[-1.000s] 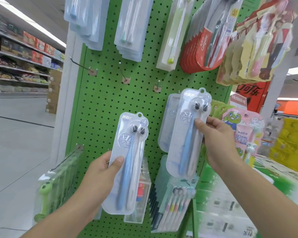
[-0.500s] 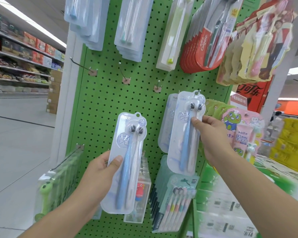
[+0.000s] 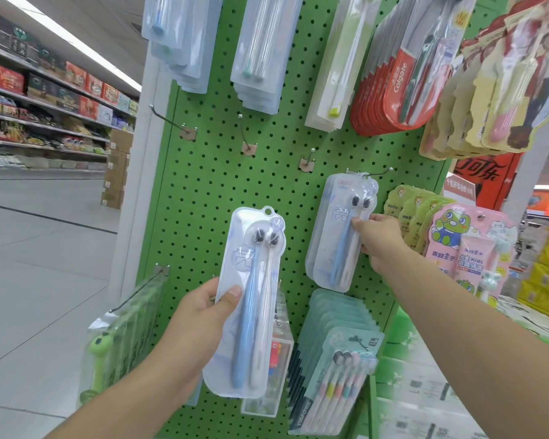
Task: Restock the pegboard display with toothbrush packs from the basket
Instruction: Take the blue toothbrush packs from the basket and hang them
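A green pegboard (image 3: 210, 191) fills the middle of the head view. My left hand (image 3: 200, 315) grips a clear toothbrush pack (image 3: 251, 299) with a blue and a white brush, held upright in front of the board. My right hand (image 3: 377, 239) pinches a second identical pack (image 3: 336, 236) by its right edge. That pack's top hole sits on a metal hook (image 3: 377, 173), in front of another like pack hanging there. The basket is out of view.
Three bare hooks (image 3: 244, 134) stick out of the board's middle row. Packs hang above, red Colgate packs (image 3: 393, 87) at upper right, kids' sets (image 3: 469, 248) at right, pastel brush packs (image 3: 336, 369) below. A long hook (image 3: 137, 293) juts out lower left. A store aisle lies left.
My right hand has carried its pack up and toward the board, onto the hook. My left hand with its pack has stayed nearly still.
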